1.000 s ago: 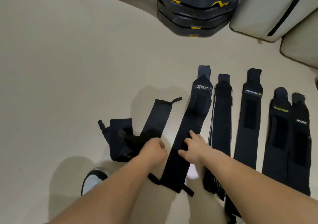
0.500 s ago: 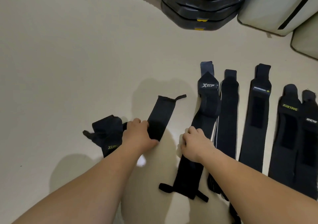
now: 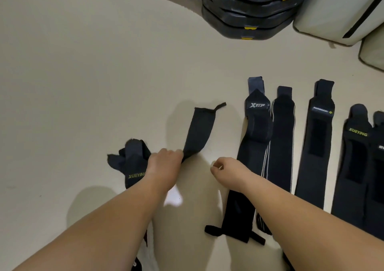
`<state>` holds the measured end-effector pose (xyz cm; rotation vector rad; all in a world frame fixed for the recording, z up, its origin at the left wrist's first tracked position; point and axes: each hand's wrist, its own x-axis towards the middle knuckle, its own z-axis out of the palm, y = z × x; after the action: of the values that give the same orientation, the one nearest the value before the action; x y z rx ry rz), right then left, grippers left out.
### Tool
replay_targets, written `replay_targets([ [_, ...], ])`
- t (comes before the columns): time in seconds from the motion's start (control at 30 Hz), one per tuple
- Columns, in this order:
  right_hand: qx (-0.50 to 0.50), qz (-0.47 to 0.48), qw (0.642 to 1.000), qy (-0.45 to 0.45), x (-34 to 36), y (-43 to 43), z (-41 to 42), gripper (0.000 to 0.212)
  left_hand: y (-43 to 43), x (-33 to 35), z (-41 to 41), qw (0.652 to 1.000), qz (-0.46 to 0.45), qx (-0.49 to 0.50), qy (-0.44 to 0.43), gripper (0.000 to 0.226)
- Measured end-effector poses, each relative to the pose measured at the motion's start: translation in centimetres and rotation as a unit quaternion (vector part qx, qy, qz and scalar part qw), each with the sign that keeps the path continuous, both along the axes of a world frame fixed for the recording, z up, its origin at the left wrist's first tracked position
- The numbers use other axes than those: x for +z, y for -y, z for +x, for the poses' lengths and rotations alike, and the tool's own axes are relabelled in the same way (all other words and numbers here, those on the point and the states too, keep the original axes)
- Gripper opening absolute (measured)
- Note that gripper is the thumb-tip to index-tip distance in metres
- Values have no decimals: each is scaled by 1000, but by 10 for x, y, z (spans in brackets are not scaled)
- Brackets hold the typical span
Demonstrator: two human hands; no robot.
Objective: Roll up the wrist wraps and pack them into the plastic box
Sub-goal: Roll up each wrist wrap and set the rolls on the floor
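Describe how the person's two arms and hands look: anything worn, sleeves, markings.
Both forearms enter from the bottom edge, bare as far up as the frame shows: no sleeves, no gloves. The left hand and right hand show no rings, and neither wrist carries a watch, band or wrist wrap. No tattoos or markings are visible on either arm. The fingertips are mostly curled under, so the nails cannot be judged.

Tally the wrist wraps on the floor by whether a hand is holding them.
Held by the left hand: 1, the bent XUEYING wrap
Lying flat in the row, starting with the XTEP wrap: 5
Total: 6
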<state>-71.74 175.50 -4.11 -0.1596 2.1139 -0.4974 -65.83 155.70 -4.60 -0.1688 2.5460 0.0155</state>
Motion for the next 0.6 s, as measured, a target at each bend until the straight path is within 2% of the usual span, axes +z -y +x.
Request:
replay_targets([
  [0.03, -50, -26, 998, 30, 3, 5, 1, 39, 0, 5, -5, 994, 77, 69, -37, 15],
  [0.07, -103, -47, 992, 64, 7, 10, 2, 42, -2, 11, -12, 972, 165, 152, -70, 12],
  [0.13, -194, -75, 971, 122, 13, 17, 5, 46, -2, 27, -26, 897, 303, 293, -135, 17],
  [0.2, -252, -92, 950, 158, 16, 21, 9, 51, 4, 44, -38, 840, 372, 362, -159, 21],
  [0.23, -277, -100, 940, 173, 16, 22, 12, 54, 9, 50, -40, 826, 395, 377, -137, 21],
  [0.3, -346, -130, 907, 203, 14, 24, 14, 63, 17, 55, -38, 799, 452, 396, -33, 18],
  [0.37, -412, -169, 865, 230, 13, 25, 14, 69, 20, 52, -27, 747, 522, 404, 79, 21],
  [0.43, -424, -199, 852, 233, 13, 26, 10, 68, 17, 46, -16, 708, 561, 408, 131, 28],
  [0.47, -417, -205, 855, 230, 12, 26, 8, 66, 14, 42, -12, 699, 561, 425, 128, 33],
  [0.57, -395, -202, 870, 216, 7, 28, 2, 47, 5, 30, -5, 670, 525, 525, 18, 43],
  [0.6, -392, -197, 877, 197, 5, 29, 0, 38, 6, 25, -3, 675, 482, 558, -37, 41],
])
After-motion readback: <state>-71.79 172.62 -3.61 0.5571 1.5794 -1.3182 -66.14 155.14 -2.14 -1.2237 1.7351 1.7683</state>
